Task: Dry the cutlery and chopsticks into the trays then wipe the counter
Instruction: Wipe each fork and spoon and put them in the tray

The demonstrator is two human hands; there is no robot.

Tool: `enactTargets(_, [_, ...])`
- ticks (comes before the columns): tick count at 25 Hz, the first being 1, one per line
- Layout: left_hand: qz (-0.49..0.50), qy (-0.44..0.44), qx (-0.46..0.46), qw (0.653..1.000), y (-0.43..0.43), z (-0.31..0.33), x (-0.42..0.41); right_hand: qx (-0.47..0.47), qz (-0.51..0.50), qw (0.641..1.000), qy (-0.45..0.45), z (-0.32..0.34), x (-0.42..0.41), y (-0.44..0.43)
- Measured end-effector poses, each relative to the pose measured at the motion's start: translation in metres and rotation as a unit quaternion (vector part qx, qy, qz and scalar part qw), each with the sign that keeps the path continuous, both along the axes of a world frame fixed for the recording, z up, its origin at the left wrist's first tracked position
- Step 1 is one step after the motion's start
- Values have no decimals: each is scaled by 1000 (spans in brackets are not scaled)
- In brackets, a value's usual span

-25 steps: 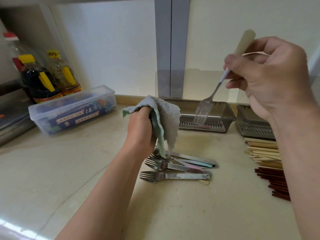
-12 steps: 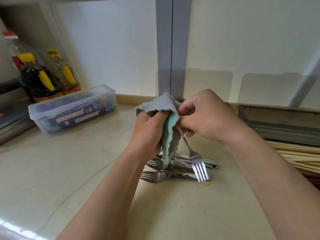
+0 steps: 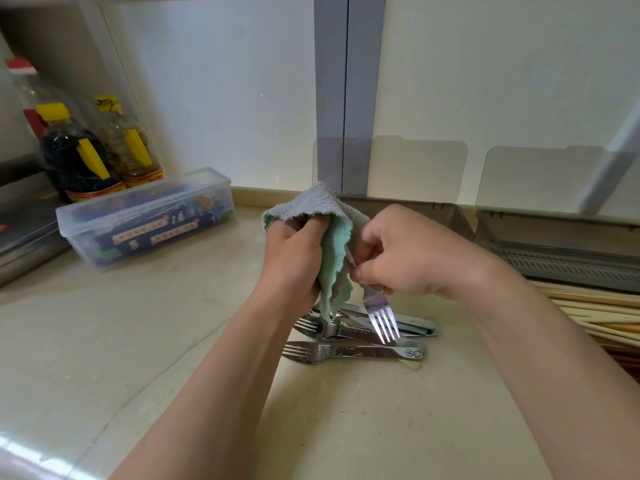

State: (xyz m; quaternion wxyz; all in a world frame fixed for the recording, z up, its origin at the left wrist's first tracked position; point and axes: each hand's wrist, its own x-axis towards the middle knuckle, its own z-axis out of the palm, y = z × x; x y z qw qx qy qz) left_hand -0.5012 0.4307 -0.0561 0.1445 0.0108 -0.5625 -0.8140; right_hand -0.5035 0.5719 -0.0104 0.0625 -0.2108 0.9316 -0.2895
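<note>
- Lowered since a second ago, tines now down: fork (image 3: 381, 318).
- Pinched at its neck by right hand (image 3: 408, 251).
- Handle tucked into cloth (image 3: 334, 271) gripped by left hand (image 3: 294, 258).

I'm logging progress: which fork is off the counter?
The fork in the right hand, tines down, handle against the cloth the left hand grips. The other forks lie flat on the counter.

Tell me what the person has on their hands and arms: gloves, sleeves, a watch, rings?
Nothing is worn. The left hand and right hand are bare: no gloves, and no rings on the fingers that show. Neither wrist carries a watch or band. The left forearm and right forearm are bare to the frame's edge, with no sleeve in view.
</note>
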Motion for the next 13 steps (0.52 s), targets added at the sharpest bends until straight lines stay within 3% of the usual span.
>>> enactTargets(9, [-8, 1, -13, 1000, 0, 0, 0, -75, -17, 997, 3, -8, -1, -9])
enactTargets(13, [-32, -13, -65, 997, 5, -4, 5, -113, -34, 993, -5, -5, -1, -7])
